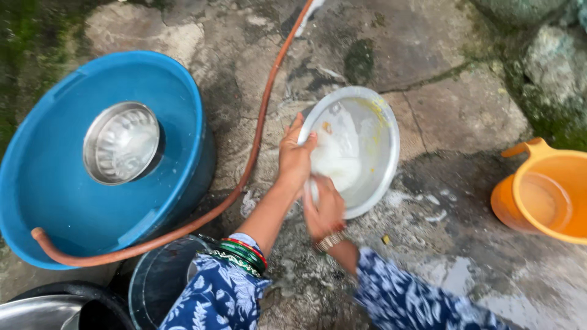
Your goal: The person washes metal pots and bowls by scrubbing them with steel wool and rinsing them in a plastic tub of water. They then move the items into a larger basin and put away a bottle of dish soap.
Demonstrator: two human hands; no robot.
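While both hands scrub a steel plate, wet stone ground surrounds.

Both forearms come out of blue sleeves printed with a white leaf and flower pattern; the cloth is loose and ends below the elbow; the left hand has a stack of bangles on its wrist, mostly green with red ones and a pale patterned band at the sleeve's edge; the right hand wears a metal bracelet or watch band, gold and silver in tone, at the wrist.
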